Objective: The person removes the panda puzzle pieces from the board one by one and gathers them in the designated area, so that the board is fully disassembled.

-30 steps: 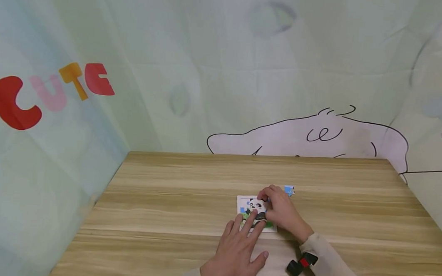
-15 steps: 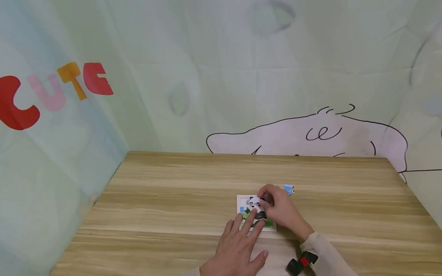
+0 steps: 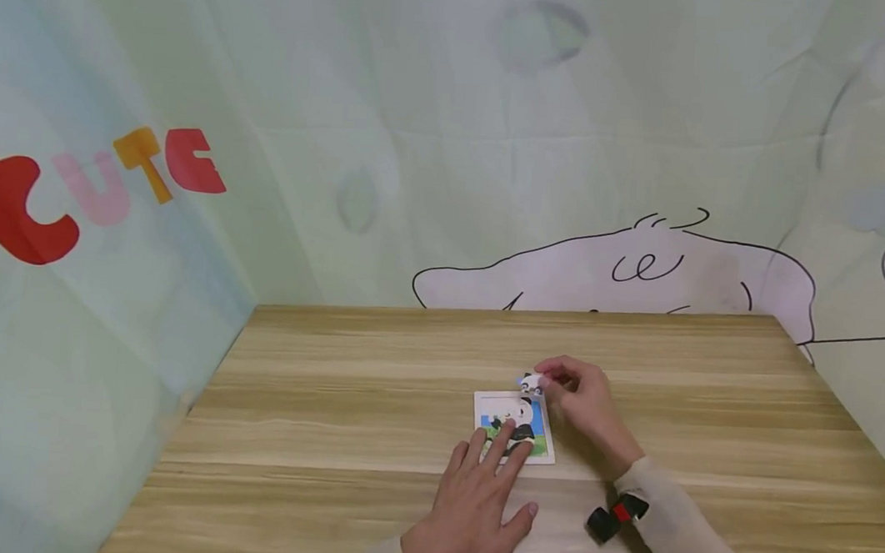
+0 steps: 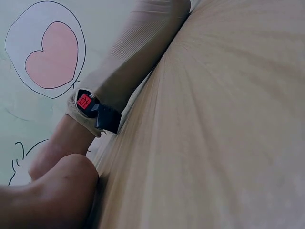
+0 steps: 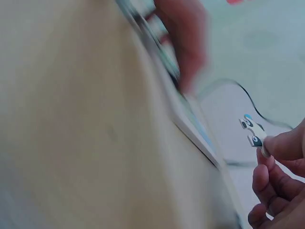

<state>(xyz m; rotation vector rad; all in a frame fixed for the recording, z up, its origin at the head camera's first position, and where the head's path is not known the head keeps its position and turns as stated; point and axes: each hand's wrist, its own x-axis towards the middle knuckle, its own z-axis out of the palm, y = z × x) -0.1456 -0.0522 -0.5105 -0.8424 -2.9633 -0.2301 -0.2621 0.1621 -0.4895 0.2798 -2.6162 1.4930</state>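
My right hand (image 3: 588, 405) pinches a jigsaw piece (image 3: 530, 385) printed with a panda's eyes, lifted just past the far edge of the puzzle board. In the right wrist view the piece (image 5: 254, 131) sticks out between thumb and fingertip. The small square puzzle board (image 3: 478, 405) has a white frame and a panda picture in blue, green, black and white. My left hand (image 3: 471, 503) lies with straight, spread fingers, its fingertips resting on the near part of the board and covering some of the picture.
The board lies on a wood-grain table (image 3: 346, 388). A printed cloth backdrop (image 3: 434, 142) rises behind and at the left. On the right wrist is a black camera mount (image 3: 610, 519) with a red patch.
The right hand has lifted the panda-eyes piece off the board and moved it away toward the far side. Its fingers now cover the loose blue piece's spot. The left hand stays put.
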